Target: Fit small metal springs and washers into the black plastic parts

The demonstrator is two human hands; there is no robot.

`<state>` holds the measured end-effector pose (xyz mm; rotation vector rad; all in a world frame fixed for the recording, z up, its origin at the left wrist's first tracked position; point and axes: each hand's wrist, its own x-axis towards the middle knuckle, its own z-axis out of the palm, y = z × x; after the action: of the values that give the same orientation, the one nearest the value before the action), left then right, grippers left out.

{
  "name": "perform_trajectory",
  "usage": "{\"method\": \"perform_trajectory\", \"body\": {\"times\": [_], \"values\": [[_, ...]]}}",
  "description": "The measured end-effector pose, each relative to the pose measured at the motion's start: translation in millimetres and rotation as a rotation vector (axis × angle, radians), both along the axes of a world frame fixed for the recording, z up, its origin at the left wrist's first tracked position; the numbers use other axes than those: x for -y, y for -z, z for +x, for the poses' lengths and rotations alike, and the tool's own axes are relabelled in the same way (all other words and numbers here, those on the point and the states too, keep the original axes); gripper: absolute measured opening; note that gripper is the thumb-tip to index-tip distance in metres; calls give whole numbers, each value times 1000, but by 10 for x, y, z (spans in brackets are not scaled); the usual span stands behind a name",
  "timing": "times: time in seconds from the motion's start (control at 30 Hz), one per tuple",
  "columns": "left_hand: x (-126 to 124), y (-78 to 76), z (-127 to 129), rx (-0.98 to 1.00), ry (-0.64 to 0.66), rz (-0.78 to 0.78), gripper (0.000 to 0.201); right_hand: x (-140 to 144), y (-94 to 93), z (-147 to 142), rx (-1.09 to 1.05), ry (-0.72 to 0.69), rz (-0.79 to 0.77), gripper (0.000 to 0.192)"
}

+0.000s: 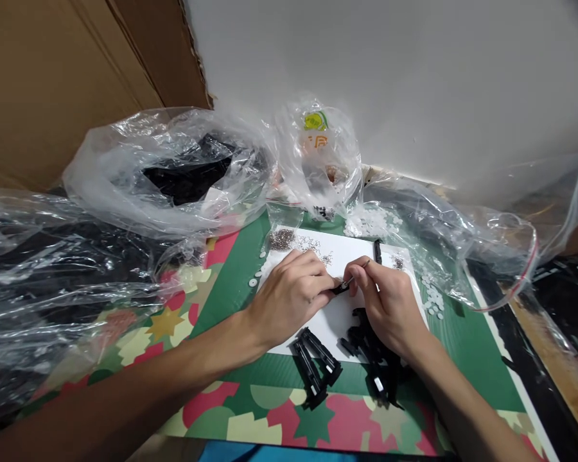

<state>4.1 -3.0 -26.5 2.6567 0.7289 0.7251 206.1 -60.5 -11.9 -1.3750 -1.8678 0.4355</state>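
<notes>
My left hand [286, 289] is closed, its fingertips pinching a small black plastic part [340, 289] above a white sheet [289, 308]. Against that part, my right hand [390, 301] grips a thin metal tool [349, 280], perhaps tweezers; its tip is too small to make out. Two long black plastic pieces [313, 366] lie just below my left hand. Under my right hand sits a heap of similar black parts [370, 346], partly hidden by it. Tiny springs or bent wires [311, 244] are scattered on the sheet behind my fingers, beside a brownish pile [282, 239].
Small white discs [432, 295] lie on the green board [467, 359] at the right, with more white bits [370, 221] behind. Clear plastic bags [173, 173] crowd the back and left. A cardboard box [77, 77] stands at the upper left, by a white wall [390, 77].
</notes>
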Motion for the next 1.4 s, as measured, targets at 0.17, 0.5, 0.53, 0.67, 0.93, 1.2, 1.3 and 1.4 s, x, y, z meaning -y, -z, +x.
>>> {"method": "perform_trajectory", "body": {"times": [0.17, 0.5, 0.53, 0.67, 0.93, 1.2, 1.3, 1.4], "values": [[-7, 7, 6, -14, 15, 14, 14, 4, 2, 2, 26, 1, -7, 41], [-10, -23, 16, -18, 49, -32, 18, 5, -16, -7, 40, -14, -14, 42], [-9, -24, 15, -14, 50, -33, 18, 3, -20, -9, 44, -13, -12, 42], [-8, -11, 8, 9, 45, -21, 20, 5, -12, -5, 46, -17, -17, 42], [-57, 23, 4, 18, 60, -38, 17, 5, 27, -5, 33, -25, -28, 38], [-89, 28, -4, -2, 84, 39, 18, 20, 6, 17, -13, -51, -6, 34], [-84, 32, -4, 17, 88, 34, 19, 23, -1, 23, -28, -57, -18, 33], [-84, 46, -1, 31, 83, 23, 21, 15, 2, 25, -24, -50, -40, 34]]}}
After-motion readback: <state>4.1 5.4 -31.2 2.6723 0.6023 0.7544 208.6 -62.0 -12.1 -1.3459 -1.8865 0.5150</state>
